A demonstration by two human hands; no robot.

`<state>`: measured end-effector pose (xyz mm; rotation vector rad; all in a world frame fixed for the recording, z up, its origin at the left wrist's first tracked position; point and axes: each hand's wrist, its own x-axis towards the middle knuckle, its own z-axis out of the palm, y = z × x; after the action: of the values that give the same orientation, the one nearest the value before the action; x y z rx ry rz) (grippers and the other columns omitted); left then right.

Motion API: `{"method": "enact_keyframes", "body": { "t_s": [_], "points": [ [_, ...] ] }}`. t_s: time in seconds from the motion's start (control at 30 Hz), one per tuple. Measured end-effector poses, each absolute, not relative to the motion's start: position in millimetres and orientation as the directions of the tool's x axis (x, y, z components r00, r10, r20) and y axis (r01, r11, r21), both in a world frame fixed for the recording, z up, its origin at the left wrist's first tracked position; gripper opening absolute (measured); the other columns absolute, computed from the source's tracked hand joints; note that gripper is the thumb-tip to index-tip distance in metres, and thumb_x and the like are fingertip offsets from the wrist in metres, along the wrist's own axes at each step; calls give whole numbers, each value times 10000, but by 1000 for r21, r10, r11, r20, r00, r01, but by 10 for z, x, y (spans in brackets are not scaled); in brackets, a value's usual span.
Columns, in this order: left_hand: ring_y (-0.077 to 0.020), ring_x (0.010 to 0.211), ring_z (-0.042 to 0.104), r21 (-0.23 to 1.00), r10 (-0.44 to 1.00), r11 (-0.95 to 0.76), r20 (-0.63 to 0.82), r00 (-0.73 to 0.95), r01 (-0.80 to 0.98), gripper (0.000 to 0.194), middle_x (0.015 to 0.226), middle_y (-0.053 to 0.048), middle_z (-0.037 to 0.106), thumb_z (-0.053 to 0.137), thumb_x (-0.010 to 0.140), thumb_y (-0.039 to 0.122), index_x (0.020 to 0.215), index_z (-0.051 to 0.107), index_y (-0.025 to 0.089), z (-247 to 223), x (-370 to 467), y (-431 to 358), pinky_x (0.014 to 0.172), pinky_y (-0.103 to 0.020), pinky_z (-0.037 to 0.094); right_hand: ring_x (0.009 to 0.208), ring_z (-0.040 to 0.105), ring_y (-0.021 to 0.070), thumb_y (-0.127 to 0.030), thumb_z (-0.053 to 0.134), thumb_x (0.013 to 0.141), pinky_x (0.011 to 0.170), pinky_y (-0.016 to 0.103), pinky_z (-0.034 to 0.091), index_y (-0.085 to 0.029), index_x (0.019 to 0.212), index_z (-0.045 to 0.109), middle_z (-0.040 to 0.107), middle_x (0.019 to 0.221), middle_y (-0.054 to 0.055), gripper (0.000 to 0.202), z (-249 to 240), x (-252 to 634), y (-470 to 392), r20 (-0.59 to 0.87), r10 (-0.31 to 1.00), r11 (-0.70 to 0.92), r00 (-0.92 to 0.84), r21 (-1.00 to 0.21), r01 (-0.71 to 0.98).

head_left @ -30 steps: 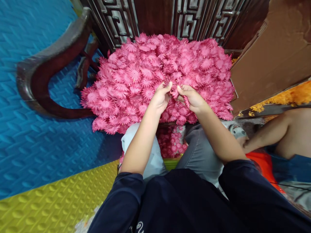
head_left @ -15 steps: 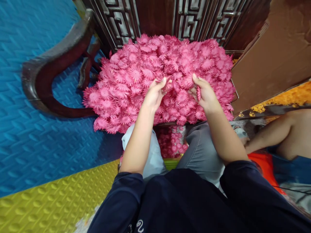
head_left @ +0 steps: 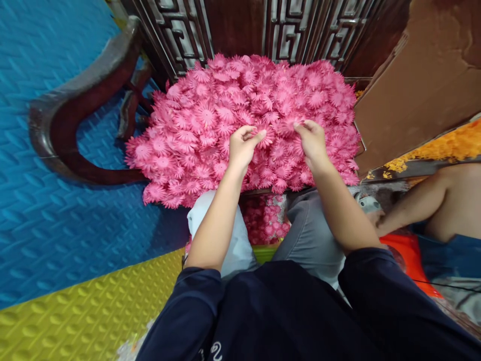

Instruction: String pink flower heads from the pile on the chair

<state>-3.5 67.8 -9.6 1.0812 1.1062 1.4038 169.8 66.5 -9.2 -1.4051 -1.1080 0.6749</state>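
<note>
A large heap of pink artificial flowers, layered with thin pointed petals, fills the wooden seat in front of me. Over the middle of the heap, my left hand is closed, its thumb and curled fingers around a pink flower that hardly stands out from those behind. My right hand hovers a little apart on the right, thumb and fingertips pinched on another pink flower, smeared by motion. Where the held petals end and the heap begins is hard to make out.
A curved dark wooden armrest borders the heap at left, and a carved lattice panel stands behind. Brown cardboard leans at right beside orange flowers. Another person's bare leg is close on my right. Pink flowers also lie below, between my knees.
My right hand has turned over, fingers now pinching at the front; the pink piece seen against its palm is no longer visible there. My left hand has shifted slightly right, its fingers curled more.
</note>
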Motion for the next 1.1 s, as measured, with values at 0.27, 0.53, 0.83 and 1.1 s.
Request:
{"method": "enact_keyframes", "body": {
  "t_s": [0.27, 0.53, 0.83, 1.1],
  "points": [
    [-90, 660, 539, 986, 978, -83, 53, -202, -144, 114, 703, 24, 621, 746, 642, 189, 674, 637, 179, -73, -54, 669, 704, -228, 438, 884, 611, 165, -424, 557, 805, 906, 384, 457, -174, 881, 644, 657, 913, 68, 276, -130, 1825, 724, 418, 820, 192, 391, -844, 501],
    [-88, 588, 482, 979, 979, -108, 74, -192, -173, 185, 594, 37, 535, 690, 731, 253, 603, 576, 182, -39, -94, 643, 620, -216, 370, 946, 611, 186, -548, 359, 879, 872, 378, 475, -179, 852, 659, 632, 825, 49, 477, -125, 2041, 782, 474, 797, 231, 375, -812, 535],
    [-82, 565, 438, 980, 983, -87, 55, -177, -178, 217, 560, 40, 501, 626, 765, 181, 563, 544, 175, -29, -69, 621, 599, -199, 350, 883, 656, 176, -241, 551, 778, 899, 379, 495, -166, 902, 685, 703, 951, 58, 198, -92, 1895, 690, 279, 929, 119, 244, -847, 518],
    [-85, 575, 462, 990, 978, -94, 71, -198, -105, 177, 585, 38, 499, 593, 757, 148, 597, 525, 186, -95, -68, 675, 590, -204, 372, 866, 632, 236, -342, 564, 796, 920, 489, 432, -154, 1106, 559, 659, 794, 68, 364, -40, 1871, 583, 367, 845, 5, 390, -734, 679]
  ]
}}
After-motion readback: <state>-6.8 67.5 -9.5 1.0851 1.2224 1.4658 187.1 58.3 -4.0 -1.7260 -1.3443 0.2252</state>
